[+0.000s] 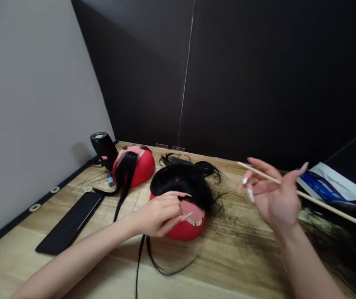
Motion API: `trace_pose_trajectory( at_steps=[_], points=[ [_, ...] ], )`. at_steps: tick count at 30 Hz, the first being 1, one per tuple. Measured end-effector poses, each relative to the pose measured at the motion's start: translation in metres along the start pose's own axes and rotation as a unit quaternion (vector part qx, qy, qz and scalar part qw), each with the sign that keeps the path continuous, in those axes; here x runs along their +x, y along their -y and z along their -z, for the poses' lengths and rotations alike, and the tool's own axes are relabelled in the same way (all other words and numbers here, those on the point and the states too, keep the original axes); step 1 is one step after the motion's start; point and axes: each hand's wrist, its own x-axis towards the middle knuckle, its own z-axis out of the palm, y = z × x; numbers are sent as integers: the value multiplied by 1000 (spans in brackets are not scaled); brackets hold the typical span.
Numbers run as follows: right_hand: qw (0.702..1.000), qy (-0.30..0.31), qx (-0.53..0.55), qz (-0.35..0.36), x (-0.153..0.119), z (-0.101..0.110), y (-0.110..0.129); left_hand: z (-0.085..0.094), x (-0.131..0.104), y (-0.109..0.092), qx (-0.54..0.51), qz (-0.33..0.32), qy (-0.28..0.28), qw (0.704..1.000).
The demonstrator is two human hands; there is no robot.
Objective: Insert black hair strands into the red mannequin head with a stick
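Observation:
My left hand (162, 214) rests on a red head-shaped block (184, 233) that bears a black-haired wig piece (180, 178). Its fingers are bent, with index and thumb tips on either side of a bare pink patch (193, 211) of the base. What the curled fingers hold is hidden; long black strands (159, 268) trail out below the hand. Raised to the right of the block, my right hand (274, 195) is palm up, holding a thin wooden stick (330, 206) that slants across its fingers.
A second red block (143, 168) with a pink base and black hair stands behind left, beside a black cylindrical speaker (104, 149). A dark phone-like slab (72, 222) lies at left, near tape rings (35, 207). Loose hair (246, 232) and a blue-white packet (330, 185) lie right.

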Motion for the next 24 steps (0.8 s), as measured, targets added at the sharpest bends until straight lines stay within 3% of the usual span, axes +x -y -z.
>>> trace_pose_trajectory(
  at_steps=[2, 4, 7, 11, 14, 20, 24],
  points=[
    [991, 128, 12, -25, -16, -32, 0, 1, 0, 0, 3, 13, -8, 1000],
    [981, 188, -26, -42, -30, -56, -11, 3, -1, 0, -8, 24, -19, 1000],
    [983, 174, 1, -57, -42, -79, -37, 5, -3, 1, -43, 35, -30, 998],
    [988, 139, 43, -55, -45, -92, -62, 4, -6, 2, -76, 50, -54, 994],
    [992, 119, 13, -27, -47, -92, -68, 3, -8, 1, -56, 35, -62, 996],
    [989, 135, -55, 15, -51, -84, -73, -2, -12, -3, 41, 0, -91, 995],
    [989, 124, -63, 44, -50, -82, -78, -2, -13, -11, 29, -7, -124, 992]
  ],
)
